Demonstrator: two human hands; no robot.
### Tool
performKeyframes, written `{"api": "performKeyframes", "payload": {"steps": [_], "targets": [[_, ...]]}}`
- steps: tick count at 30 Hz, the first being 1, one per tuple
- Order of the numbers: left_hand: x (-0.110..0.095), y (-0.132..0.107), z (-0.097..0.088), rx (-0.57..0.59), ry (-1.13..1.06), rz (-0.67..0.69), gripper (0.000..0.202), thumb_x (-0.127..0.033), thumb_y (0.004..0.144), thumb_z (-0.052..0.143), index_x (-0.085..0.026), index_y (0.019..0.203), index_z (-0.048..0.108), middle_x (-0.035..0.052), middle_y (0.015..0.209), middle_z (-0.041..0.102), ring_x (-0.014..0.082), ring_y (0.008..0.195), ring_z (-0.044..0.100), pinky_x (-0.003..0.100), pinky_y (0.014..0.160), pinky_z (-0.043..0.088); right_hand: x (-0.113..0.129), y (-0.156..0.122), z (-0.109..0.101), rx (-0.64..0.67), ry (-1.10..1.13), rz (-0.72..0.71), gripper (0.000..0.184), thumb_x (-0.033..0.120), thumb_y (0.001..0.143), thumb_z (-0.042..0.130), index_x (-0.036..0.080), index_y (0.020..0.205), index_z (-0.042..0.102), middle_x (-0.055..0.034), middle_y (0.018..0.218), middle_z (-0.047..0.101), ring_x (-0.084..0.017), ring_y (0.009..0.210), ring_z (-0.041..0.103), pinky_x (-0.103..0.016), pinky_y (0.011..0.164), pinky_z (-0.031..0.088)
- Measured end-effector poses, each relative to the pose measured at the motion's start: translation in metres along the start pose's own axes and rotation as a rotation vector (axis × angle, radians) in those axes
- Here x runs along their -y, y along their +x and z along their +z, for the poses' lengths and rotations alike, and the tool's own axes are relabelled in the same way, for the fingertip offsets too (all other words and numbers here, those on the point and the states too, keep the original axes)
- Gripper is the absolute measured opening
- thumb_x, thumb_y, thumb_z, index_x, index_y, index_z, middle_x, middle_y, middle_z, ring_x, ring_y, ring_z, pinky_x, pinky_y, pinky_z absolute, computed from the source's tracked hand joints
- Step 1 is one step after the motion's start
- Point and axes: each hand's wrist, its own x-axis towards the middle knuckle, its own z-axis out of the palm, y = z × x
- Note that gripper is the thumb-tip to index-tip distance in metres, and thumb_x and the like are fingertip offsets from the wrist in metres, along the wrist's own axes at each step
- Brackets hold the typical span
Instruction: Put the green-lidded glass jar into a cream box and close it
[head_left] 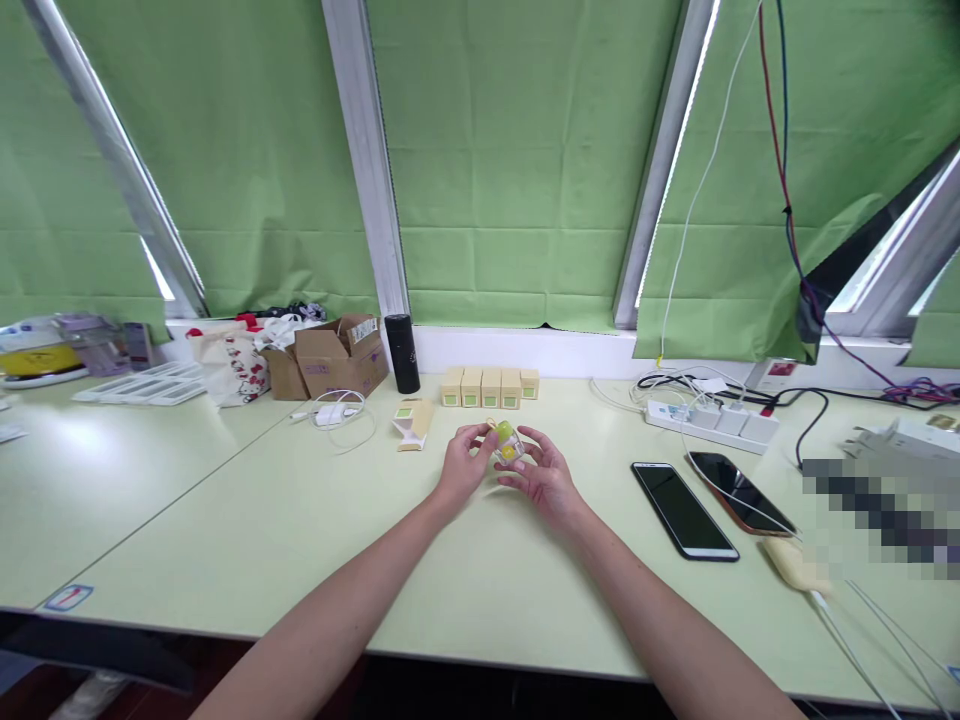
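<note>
Between my hands, above the table (487,580), is a small clear bottle (509,450) with a round green cap and a yellow patch on its front. My left hand (466,465) pinches it at the cap side, thumb and fingers closed. From the other side, the fingers of my right hand (551,478) curl round the bottle's body. Just left of my hands lies an opened small cream carton (414,424), its flaps spread toward me. Behind my hands stand several small cream boxes (491,388) in a row, each with a green label.
A black tumbler (403,353), a cardboard box (341,355) and a printed cloth bag (232,365) stand at the back left. A white charger (335,413) with cable lies before them. To the right are two phones (684,510), a power strip (711,426) and loose cables.
</note>
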Motion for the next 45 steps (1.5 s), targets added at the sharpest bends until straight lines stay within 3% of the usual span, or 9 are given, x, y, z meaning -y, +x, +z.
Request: {"api": "performKeyframes", "payload": {"steps": [8, 14, 21, 26, 33, 45], "targets": [[-0.005, -0.004, -0.002, 0.049, -0.027, 0.012, 0.051, -0.064, 0.082, 0.082, -0.019, 0.106, 0.082, 0.0141, 0.115, 0.073, 0.0288, 0.111, 0.07, 0.043, 0.097, 0.055, -0.015, 0.01, -0.009, -0.084, -0.142, -0.078, 0.071, 0.032, 0.057, 0.098, 0.028, 0.121, 0.066, -0.0015, 0.098, 0.07, -0.023, 0.089, 0.073, -0.037, 0.068, 0.066], [-0.008, -0.005, -0.003, 0.056, -0.02, 0.008, 0.047, -0.06, 0.082, 0.083, -0.02, 0.106, 0.083, 0.0139, 0.115, 0.074, 0.0285, 0.112, 0.07, 0.043, 0.098, 0.055, -0.013, 0.011, -0.008, -0.041, -0.127, -0.11, 0.07, 0.029, 0.056, 0.098, 0.026, 0.118, 0.065, -0.0003, 0.091, 0.071, -0.021, 0.086, 0.071, -0.04, 0.077, 0.066], [-0.009, -0.006, -0.003, 0.087, 0.014, 0.016, 0.046, -0.059, 0.083, 0.083, -0.02, 0.107, 0.083, 0.0149, 0.116, 0.074, 0.0292, 0.113, 0.071, 0.043, 0.097, 0.057, -0.009, 0.008, -0.004, -0.048, -0.201, -0.131, 0.071, 0.03, 0.056, 0.098, 0.027, 0.118, 0.064, -0.0036, 0.106, 0.074, -0.02, 0.084, 0.073, -0.04, 0.078, 0.065], [-0.01, -0.006, -0.002, 0.088, 0.024, 0.022, 0.047, -0.061, 0.081, 0.083, -0.021, 0.105, 0.084, 0.0146, 0.115, 0.075, 0.0296, 0.112, 0.071, 0.043, 0.096, 0.057, -0.007, 0.007, -0.003, -0.043, -0.24, -0.135, 0.071, 0.029, 0.057, 0.097, 0.028, 0.119, 0.063, -0.0029, 0.104, 0.076, -0.02, 0.083, 0.074, -0.041, 0.081, 0.065], [-0.011, -0.007, -0.003, 0.122, -0.007, 0.016, 0.047, -0.062, 0.091, 0.072, -0.022, 0.115, 0.079, 0.0142, 0.12, 0.075, 0.0291, 0.114, 0.07, 0.042, 0.097, 0.055, -0.004, 0.005, 0.0, -0.058, -0.201, -0.144, 0.072, 0.031, 0.058, 0.097, 0.029, 0.121, 0.062, -0.0029, 0.105, 0.073, -0.022, 0.086, 0.075, -0.043, 0.082, 0.066], [-0.022, -0.016, -0.005, 0.231, 0.117, 0.142, 0.04, -0.043, 0.093, 0.075, -0.028, 0.129, 0.07, 0.011, 0.131, 0.068, 0.0275, 0.12, 0.066, 0.042, 0.101, 0.051, 0.0, 0.001, 0.003, -0.071, -0.233, -0.176, 0.058, 0.045, 0.07, 0.094, 0.029, 0.116, 0.063, -0.0024, 0.107, 0.072, -0.02, 0.09, 0.076, -0.041, 0.085, 0.066]]}}
